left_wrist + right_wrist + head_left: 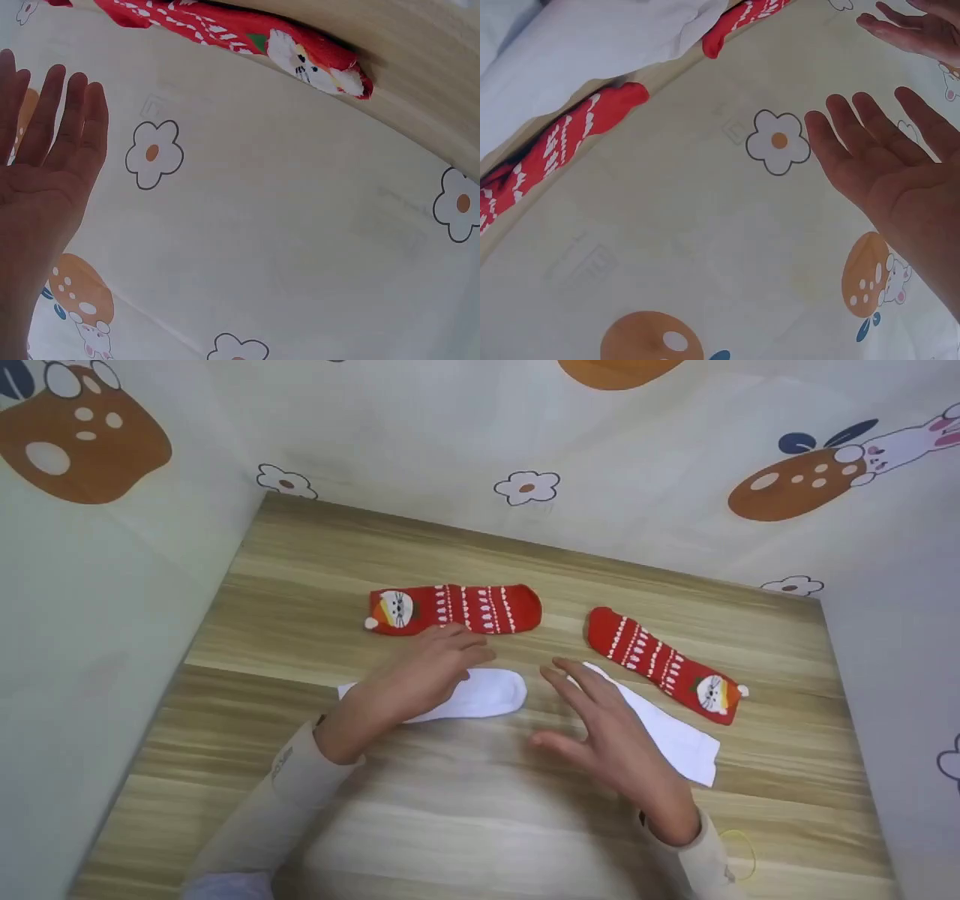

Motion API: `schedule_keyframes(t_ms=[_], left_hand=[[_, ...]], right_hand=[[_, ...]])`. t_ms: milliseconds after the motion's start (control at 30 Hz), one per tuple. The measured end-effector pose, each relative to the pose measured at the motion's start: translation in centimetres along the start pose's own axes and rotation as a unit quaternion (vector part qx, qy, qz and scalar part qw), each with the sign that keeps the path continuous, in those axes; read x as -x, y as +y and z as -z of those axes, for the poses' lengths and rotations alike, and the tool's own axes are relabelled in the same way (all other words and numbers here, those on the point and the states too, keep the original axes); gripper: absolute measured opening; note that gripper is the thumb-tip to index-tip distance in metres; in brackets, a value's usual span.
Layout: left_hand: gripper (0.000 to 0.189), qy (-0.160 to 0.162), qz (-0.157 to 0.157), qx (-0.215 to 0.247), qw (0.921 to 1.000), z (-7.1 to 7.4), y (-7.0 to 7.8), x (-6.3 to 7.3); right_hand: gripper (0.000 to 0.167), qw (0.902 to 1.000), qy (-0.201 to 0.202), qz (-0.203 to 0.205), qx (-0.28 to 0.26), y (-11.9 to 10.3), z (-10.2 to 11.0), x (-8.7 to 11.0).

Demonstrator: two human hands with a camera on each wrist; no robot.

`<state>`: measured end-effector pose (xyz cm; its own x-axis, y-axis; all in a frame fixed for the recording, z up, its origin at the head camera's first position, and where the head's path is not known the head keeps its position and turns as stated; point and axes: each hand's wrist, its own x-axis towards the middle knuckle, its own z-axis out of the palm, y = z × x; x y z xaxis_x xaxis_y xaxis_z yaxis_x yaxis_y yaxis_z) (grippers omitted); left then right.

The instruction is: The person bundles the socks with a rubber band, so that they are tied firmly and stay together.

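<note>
R hand [611, 731], fingers spread, is nearer than L hand [420, 667], fingers straight, to the flat white cloth sock [679, 739] lying diag. along R hand's outer side.

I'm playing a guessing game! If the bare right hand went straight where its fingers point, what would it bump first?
The right hand would probably meet the left-side red, white-patterned fabric sock near its rounded toe. The hand's height is unclear, so it might pass above.
</note>
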<state>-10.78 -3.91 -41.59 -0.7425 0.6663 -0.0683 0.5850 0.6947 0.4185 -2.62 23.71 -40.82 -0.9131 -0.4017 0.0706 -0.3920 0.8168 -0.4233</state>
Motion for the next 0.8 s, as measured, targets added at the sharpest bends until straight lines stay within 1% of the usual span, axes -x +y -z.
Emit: schedule_keyframes(t_ms=[133,333,533,700,800], left_hand=[[0.045,-0.015,0.003,0.009,0.9998,-0.6,-0.5,-0.6],[0.041,-0.035,0.029,0.027,0.9986,-1.5,-1.3,-0.8],[0.036,-0.067,0.046,0.009,0.9966,-2.3,-2.1,-0.8],[0.033,-0.068,0.046,0.014,0.9966,-2.5,-2.3,-0.9],[0.032,-0.067,0.047,0.017,0.9965,-2.5,-2.2,-0.9]], right_hand=[[0.083,0.9999,0.000,0.015,0.007,-0.1,-0.6,0.0],[0.081,0.9997,-0.023,0.004,-0.001,-0.4,-1.0,0.0],[0.080,0.9991,-0.040,0.000,-0.010,-0.5,-1.5,0.1],[0.081,0.9988,-0.046,0.006,-0.017,-0.4,-2.0,0.1],[0.080,0.9983,-0.054,0.000,-0.021,-0.3,-2.0,0.0]])
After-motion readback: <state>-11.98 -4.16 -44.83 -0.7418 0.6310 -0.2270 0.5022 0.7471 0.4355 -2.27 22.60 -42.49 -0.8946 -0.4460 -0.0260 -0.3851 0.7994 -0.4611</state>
